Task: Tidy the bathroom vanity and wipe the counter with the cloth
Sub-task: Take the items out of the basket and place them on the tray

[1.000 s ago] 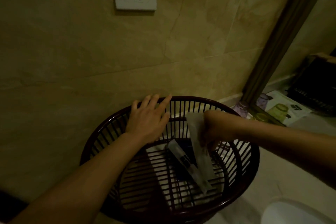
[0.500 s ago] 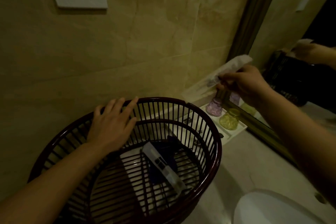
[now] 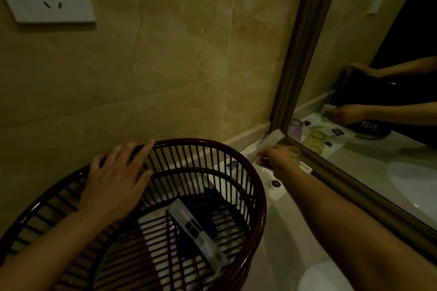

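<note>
Two hands: your left hand [image 3: 115, 182] lies spread flat on the rim of the dark slatted basket [image 3: 250, 172]; your right hand [image 3: 275, 158] pinches a pale sachet [image 3: 267, 143].
Location: sachet sits at the counter [image 3: 290, 231] corner, beside the mirror frame [image 3: 305, 40].
Technique: lower the sachet flat beside the yellow glass [image 3: 294, 152]; avoid knocking it.
Cloth: not in view.
Basket contents: one boxed tube [image 3: 196, 231].
</note>
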The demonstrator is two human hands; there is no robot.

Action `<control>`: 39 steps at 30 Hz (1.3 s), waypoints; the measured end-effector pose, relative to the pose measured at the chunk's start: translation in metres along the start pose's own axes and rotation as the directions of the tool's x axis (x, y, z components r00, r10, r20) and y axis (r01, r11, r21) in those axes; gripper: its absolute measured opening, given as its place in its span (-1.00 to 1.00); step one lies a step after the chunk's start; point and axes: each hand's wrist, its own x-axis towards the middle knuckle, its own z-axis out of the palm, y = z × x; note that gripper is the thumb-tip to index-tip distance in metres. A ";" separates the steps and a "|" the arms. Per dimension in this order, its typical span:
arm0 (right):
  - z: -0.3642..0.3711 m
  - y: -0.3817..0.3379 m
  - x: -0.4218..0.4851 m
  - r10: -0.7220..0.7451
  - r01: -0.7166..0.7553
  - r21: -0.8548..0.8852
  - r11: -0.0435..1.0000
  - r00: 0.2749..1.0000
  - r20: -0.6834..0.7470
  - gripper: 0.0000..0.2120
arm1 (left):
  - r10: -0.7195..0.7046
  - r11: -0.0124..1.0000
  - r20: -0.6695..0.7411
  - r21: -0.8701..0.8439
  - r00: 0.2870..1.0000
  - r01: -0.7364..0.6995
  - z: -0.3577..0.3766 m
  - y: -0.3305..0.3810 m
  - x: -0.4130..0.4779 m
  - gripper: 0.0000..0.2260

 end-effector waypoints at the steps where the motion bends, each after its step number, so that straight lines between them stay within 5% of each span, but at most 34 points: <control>1: 0.005 0.008 0.005 0.027 -0.027 0.027 0.999 1.000 0.001 -0.76 | 0.000 1.000 0.002 0.004 1.000 0.000 0.000 0.000 -0.001 -0.42; 10: 0.032 0.028 0.034 0.124 -0.124 -0.064 0.990 0.992 0.006 -0.82 | 0.006 0.999 -0.018 0.035 1.000 -0.006 0.003 -0.002 -0.001 -0.43; 18: 0.015 -0.004 0.009 -0.074 0.089 -0.149 0.985 0.992 0.106 -0.95 | 0.016 0.999 -0.028 0.030 0.999 -0.015 0.005 -0.001 0.001 -0.43; 25: 0.013 -0.073 -0.065 -0.313 0.372 -0.242 0.896 0.916 0.250 -0.96 | 0.020 1.000 -0.038 0.019 0.999 -0.019 0.007 -0.003 0.000 -0.41; 35: 0.062 -0.129 -0.174 -0.412 0.665 -0.378 0.644 0.718 0.561 -0.94 | 0.055 0.998 -0.083 0.022 0.995 -0.053 0.010 -0.004 0.002 -0.43; 39: 0.119 -0.102 -0.190 -0.151 0.800 -0.547 0.246 0.589 0.794 -0.84 | 0.061 0.998 -0.098 0.025 0.993 -0.059 0.008 -0.004 0.002 -0.42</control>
